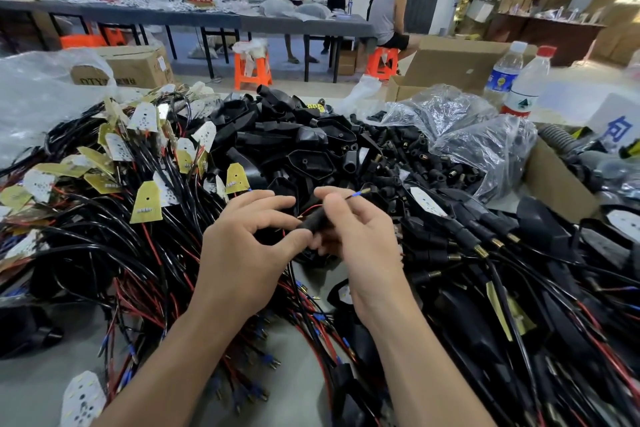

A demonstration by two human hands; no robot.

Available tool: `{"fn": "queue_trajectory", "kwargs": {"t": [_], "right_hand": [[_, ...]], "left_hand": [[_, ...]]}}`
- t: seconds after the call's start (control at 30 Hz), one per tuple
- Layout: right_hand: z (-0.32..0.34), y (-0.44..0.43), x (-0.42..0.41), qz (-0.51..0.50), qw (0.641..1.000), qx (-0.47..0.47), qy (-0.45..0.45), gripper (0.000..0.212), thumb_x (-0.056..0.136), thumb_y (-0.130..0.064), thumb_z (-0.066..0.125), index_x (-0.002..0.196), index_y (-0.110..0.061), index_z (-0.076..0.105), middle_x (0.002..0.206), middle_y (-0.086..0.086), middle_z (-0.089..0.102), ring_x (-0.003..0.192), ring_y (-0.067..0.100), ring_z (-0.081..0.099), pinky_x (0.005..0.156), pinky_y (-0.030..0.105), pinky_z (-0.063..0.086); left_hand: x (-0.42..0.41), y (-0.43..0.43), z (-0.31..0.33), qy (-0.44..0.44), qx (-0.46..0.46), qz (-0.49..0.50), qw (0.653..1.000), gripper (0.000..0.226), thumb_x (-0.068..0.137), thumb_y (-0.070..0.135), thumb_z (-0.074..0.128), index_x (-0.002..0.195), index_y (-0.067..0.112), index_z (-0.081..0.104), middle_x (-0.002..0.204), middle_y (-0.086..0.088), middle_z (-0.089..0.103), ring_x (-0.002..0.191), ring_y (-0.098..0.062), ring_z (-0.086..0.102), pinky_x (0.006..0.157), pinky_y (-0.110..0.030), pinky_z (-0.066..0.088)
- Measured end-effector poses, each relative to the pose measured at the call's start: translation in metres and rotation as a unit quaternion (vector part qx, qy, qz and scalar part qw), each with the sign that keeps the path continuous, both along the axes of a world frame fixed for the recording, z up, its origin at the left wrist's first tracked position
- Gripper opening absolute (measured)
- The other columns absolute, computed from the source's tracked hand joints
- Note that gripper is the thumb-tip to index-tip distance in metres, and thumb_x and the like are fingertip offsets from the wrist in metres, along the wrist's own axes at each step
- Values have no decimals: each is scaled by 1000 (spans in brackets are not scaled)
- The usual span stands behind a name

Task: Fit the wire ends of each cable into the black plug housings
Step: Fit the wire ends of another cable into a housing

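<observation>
My left hand and my right hand meet over the middle of the table. Between them lies a black plug housing, a short dark tube. My right hand grips it, thumb on top. My left hand pinches its near end with thumb and forefinger. A thin wire with a blue sleeve and brass tip sticks out past my right fingers, and a red wire curves beside the housing. A heap of loose black plug housings lies just beyond my hands.
Black and red cables with white and yellow boards cover the left side. Finished cables with brass ends lie right. Clear bags, a cardboard box and two bottles stand behind. People stand at far tables.
</observation>
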State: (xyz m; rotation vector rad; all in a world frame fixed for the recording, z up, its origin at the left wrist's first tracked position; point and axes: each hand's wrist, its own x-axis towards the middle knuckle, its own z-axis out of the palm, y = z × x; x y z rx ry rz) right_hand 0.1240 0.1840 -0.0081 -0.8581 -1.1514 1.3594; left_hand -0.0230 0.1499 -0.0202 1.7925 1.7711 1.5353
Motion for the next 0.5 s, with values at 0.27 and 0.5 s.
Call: {"fn": "queue_trajectory", "kwargs": {"t": [0.27,0.5], "right_hand": [[1,2,3,-18,999,1,46,38,108,-13,46,82,-8,73,67,12,66,48,16,57,45,24,43],[-1,2,2,-11,1000,11,18,39,109,-19,43,91,-8,76,59,16,60,44,14,49,42,22,37]], "left_hand": [[-3,-2,6,-125,-11,116,985,37,91,52,66,126,39,70,95,28,72,91,10,66,81,-11,50],[-2,7,5,-309,-79,90,944,69,90,26,79,149,30,43,138,19,55,97,2,73,78,-22,58]]}}
